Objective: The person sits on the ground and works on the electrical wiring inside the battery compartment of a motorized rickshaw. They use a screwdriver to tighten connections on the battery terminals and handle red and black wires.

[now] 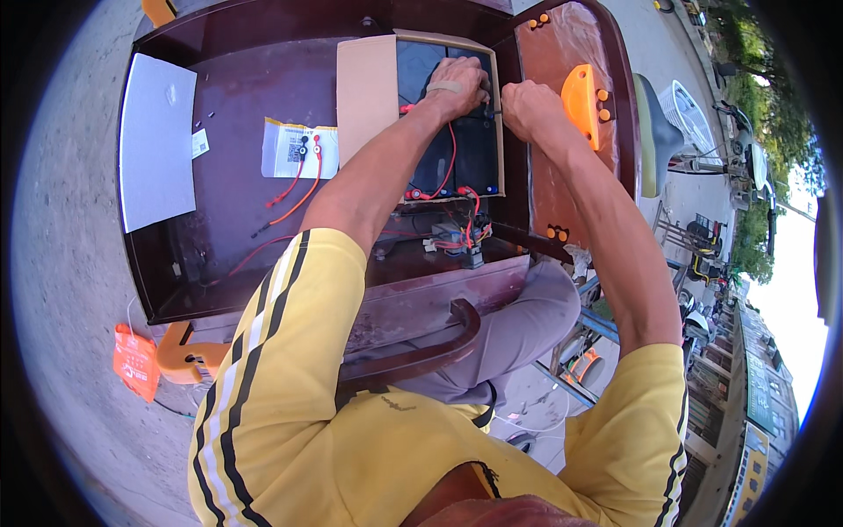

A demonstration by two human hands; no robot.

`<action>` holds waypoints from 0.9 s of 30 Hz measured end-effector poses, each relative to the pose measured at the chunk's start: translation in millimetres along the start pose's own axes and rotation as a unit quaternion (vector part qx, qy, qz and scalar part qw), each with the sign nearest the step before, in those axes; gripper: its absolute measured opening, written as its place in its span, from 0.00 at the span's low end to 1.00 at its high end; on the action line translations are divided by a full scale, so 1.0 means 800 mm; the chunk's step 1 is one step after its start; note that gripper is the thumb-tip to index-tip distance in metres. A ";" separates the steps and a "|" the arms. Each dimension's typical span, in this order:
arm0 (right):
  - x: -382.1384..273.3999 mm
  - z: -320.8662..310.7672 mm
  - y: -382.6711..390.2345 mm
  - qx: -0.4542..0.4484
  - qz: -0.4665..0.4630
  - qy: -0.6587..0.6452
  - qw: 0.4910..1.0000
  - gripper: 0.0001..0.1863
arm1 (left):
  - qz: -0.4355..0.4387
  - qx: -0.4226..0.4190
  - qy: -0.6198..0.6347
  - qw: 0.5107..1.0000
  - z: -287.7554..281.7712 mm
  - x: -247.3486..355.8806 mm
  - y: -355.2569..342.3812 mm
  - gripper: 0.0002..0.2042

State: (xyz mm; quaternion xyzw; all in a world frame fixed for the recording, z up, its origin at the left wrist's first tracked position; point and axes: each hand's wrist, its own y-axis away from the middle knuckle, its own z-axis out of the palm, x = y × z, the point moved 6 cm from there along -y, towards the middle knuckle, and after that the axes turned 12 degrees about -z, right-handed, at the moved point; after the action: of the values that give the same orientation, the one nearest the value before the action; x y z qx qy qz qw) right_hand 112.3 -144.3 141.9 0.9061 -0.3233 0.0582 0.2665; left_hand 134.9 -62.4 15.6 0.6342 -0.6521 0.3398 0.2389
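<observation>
Several black batteries (475,162) stand packed in an open cardboard box (365,110), its left flap folded outward. My left hand (458,86) rests over the upper batteries, fingers curled down near their right side; what the fingertips grip is hidden. At the box's right edge my right hand (531,110) is closed in a fist, and whatever it holds does not show. A red cable (454,158) arcs across the batteries toward red-capped terminals on the near side. Just below the box lies a small connector block with red wires (457,237).
The box sits in a dark maroon compartment (237,79) with raised walls. Left of it are a white foam sheet (160,140) and a white packet (279,149) with loose red leads (316,162). An open lid (551,189) with an orange part (580,107) stands at right.
</observation>
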 end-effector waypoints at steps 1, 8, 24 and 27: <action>-0.001 0.001 -0.001 -0.010 0.008 -0.005 1.000 0.10 | 0.000 0.001 -0.004 1.000 -0.001 -0.001 0.001 0.10; -0.015 0.000 0.007 0.013 -0.117 0.155 0.981 0.06 | 0.001 0.031 -0.003 1.000 0.000 0.003 -0.001 0.10; -0.015 0.025 -0.005 -0.033 -0.151 0.217 0.964 0.08 | 0.018 0.001 -0.015 1.000 0.006 -0.001 -0.007 0.08; -0.012 0.023 -0.007 -0.062 -0.163 0.215 0.961 0.08 | 0.027 0.014 -0.011 0.999 0.003 0.000 -0.006 0.07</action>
State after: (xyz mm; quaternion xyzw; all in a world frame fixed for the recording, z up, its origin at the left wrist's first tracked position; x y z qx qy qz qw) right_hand 107.0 -144.3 121.2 0.8945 -0.1088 0.1871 0.3911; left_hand 140.2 -63.7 14.9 0.6235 -0.6667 0.3479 0.2139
